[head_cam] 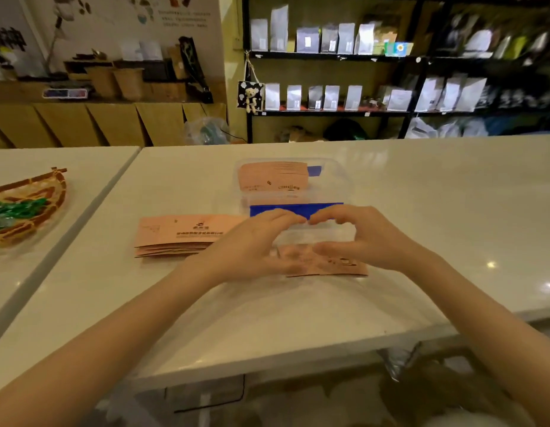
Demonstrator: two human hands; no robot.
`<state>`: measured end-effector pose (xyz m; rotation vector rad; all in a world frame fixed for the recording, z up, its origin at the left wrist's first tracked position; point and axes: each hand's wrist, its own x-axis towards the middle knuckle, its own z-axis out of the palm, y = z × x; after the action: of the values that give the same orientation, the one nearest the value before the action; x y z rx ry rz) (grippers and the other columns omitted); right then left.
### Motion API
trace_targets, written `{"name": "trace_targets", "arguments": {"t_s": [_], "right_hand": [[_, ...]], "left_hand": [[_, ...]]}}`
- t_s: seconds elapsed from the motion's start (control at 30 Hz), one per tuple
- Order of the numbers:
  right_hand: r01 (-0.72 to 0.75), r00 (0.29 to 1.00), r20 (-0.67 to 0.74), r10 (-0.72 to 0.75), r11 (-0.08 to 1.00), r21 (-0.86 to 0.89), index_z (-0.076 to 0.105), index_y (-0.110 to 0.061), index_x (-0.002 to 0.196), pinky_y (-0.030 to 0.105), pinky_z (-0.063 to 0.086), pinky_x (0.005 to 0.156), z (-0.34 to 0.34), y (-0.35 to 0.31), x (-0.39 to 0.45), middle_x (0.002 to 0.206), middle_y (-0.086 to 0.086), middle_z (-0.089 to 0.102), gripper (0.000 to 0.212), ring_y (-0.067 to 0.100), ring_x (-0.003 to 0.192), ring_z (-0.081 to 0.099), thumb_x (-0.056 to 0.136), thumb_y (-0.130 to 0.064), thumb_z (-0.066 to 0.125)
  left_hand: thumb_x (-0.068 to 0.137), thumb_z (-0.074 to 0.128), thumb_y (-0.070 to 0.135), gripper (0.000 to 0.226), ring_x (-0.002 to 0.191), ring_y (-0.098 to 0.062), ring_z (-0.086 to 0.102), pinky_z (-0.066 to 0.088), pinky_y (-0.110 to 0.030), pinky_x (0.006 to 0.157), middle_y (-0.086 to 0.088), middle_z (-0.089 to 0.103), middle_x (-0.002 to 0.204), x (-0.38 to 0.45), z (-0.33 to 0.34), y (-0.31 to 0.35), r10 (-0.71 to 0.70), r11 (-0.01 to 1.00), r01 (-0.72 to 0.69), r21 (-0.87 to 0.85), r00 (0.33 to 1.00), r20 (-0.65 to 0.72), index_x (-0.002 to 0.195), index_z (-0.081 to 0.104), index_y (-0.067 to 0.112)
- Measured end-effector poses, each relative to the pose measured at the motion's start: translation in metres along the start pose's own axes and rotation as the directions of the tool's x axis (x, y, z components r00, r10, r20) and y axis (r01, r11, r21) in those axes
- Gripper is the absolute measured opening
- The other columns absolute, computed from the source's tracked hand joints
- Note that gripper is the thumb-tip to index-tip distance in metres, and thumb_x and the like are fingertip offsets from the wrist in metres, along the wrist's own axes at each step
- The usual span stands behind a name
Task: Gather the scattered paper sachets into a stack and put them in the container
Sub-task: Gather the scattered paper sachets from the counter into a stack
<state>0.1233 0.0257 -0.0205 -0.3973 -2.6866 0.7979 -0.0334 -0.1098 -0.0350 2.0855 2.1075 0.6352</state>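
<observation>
A clear plastic container (344, 180) stands in the middle of the white table and holds pink paper sachets (272, 177). Its clear lid with a blue strip (326, 208) lies just in front of it. My left hand (252, 245) and my right hand (369, 238) meet at the lid, fingertips on the blue strip and thumbs at its near edge. A stack of pink sachets (181, 235) lies on the table left of my left hand. More pink sachets (344, 266) lie under my hands, partly hidden.
A woven basket (30, 204) with green items sits on the adjoining table at the left. A seam (113, 186) separates the two tables. Dark shelves (329, 57) with pouches stand behind. The table's front edge (298, 362) is near my body.
</observation>
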Motion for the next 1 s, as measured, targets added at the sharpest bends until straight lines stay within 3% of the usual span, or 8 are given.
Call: {"name": "trace_targets", "arguments": {"t_s": [0.1, 0.17, 0.3, 0.53, 0.83, 0.93, 1.0], "right_hand": [[-0.075, 0.990, 0.113, 0.083, 0.995, -0.070, 0.053, -0.038, 0.111, 0.020, 0.034, 0.088, -0.003, 0.023, -0.014, 0.122, -0.014, 0.052, 0.044, 0.002, 0.108, 0.044, 0.070, -0.049, 0.064], [-0.118, 0.980, 0.145, 0.134, 0.987, -0.111, 0.048, -0.042, 0.115, 0.016, 0.032, 0.084, -0.002, 0.033, -0.021, 0.124, -0.016, 0.047, 0.049, 0.001, 0.106, 0.039, 0.069, -0.052, 0.064], [-0.118, 0.980, 0.141, 0.138, 0.983, -0.138, 0.045, -0.040, 0.120, 0.008, 0.032, 0.072, 0.001, 0.043, -0.030, 0.124, -0.012, 0.050, 0.058, -0.002, 0.097, 0.041, 0.067, -0.057, 0.060], [-0.105, 0.988, 0.102, 0.112, 0.992, -0.067, 0.055, -0.034, 0.112, 0.013, 0.040, 0.077, -0.004, 0.045, -0.031, 0.117, -0.008, 0.058, 0.049, 0.003, 0.098, 0.050, 0.068, -0.050, 0.065], [-0.046, 0.999, 0.030, 0.045, 0.999, 0.021, 0.061, -0.034, 0.101, 0.006, 0.038, 0.075, -0.024, 0.029, -0.017, 0.107, -0.013, 0.060, 0.036, -0.002, 0.095, 0.051, 0.067, -0.040, 0.071], [-0.005, 1.000, -0.004, 0.005, 1.000, 0.028, 0.062, -0.034, 0.096, 0.012, 0.042, 0.074, -0.030, 0.013, -0.006, 0.106, -0.010, 0.062, 0.033, 0.007, 0.093, 0.054, 0.066, -0.043, 0.071], [0.035, 0.999, -0.035, -0.035, 0.999, 0.021, 0.063, -0.032, 0.095, 0.016, 0.045, 0.077, -0.032, 0.002, 0.003, 0.106, -0.009, 0.062, 0.034, 0.010, 0.094, 0.055, 0.065, -0.044, 0.071]], "left_hand": [[0.066, 0.054, 0.065, 0.072, 0.118, -0.001, 0.035, 0.028, -0.017, 0.089, 0.012, 0.040, 0.137, 0.007, 0.019, 0.004, -0.053, 0.998, 0.051, 0.032, 0.997, 0.062, 0.128, 0.030, 0.038], [0.067, 0.052, 0.066, 0.071, 0.121, -0.008, 0.036, 0.030, -0.024, 0.092, 0.010, 0.040, 0.137, 0.009, 0.025, 0.006, -0.082, 0.994, 0.076, 0.079, 0.994, 0.074, 0.128, 0.031, 0.036], [0.069, 0.050, 0.064, 0.071, 0.119, -0.012, 0.039, 0.033, -0.030, 0.093, 0.007, 0.043, 0.135, 0.010, 0.027, 0.008, -0.122, 0.986, 0.109, 0.124, 0.988, 0.100, 0.129, 0.033, 0.032], [0.073, 0.054, 0.056, 0.066, 0.115, -0.011, 0.044, 0.036, -0.025, 0.091, 0.005, 0.047, 0.133, 0.012, 0.028, 0.008, -0.151, 0.987, 0.145, 0.066, 0.985, 0.089, 0.130, 0.034, 0.030], [0.069, 0.067, 0.042, 0.057, 0.099, 0.001, 0.047, 0.039, -0.010, 0.072, 0.007, 0.055, 0.121, 0.012, -0.002, 0.016, -0.152, 0.979, 0.143, -0.146, 0.987, -0.050, 0.120, 0.048, 0.028], [0.065, 0.071, 0.039, 0.042, 0.088, 0.004, 0.054, 0.044, -0.009, 0.073, 0.014, 0.058, 0.102, 0.008, -0.024, 0.017, -0.155, 0.974, 0.127, -0.188, 0.978, -0.140, 0.105, 0.058, 0.033], [0.063, 0.072, 0.040, 0.042, 0.088, -0.002, 0.055, 0.046, -0.009, 0.073, 0.016, 0.056, 0.102, 0.004, -0.036, 0.013, -0.184, 0.972, 0.152, -0.177, 0.967, -0.177, 0.103, 0.060, 0.034]]}}
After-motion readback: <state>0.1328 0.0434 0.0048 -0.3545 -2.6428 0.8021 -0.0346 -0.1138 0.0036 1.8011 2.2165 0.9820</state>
